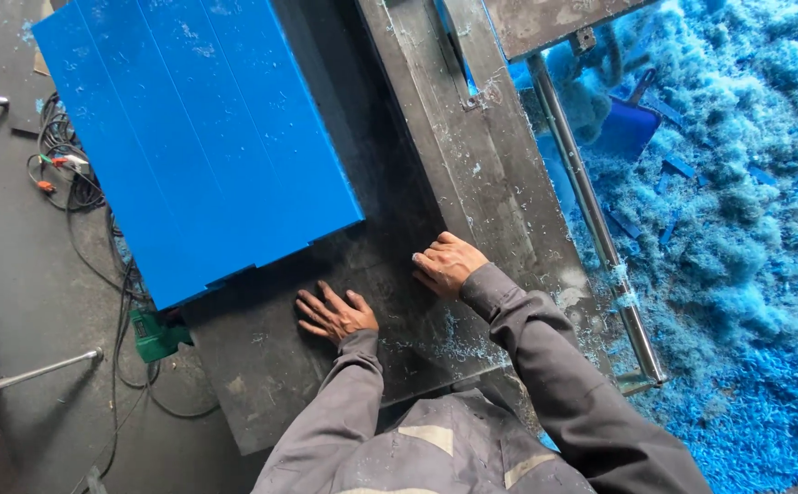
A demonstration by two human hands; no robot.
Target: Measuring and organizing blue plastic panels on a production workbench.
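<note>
Big blue panel (pixel 193 137) fills the upper left on the dark table (pixel 271 366), blue shavings (pixel 747 229) heaped right, and both hands rest flat mid-frame just below it, left hand (pixel 335 314) fingers spread, right hand (pixel 447 263) fingers together.

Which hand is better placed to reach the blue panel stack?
Probably the left hand: it lies flat on the dark table, just below the blue panel stack. The right hand rests farther right, beside the metal rail.

Even, soft daylight, brightest on the right; shadows faint, focus sharp, slight wide-angle bending at the edges.
</note>
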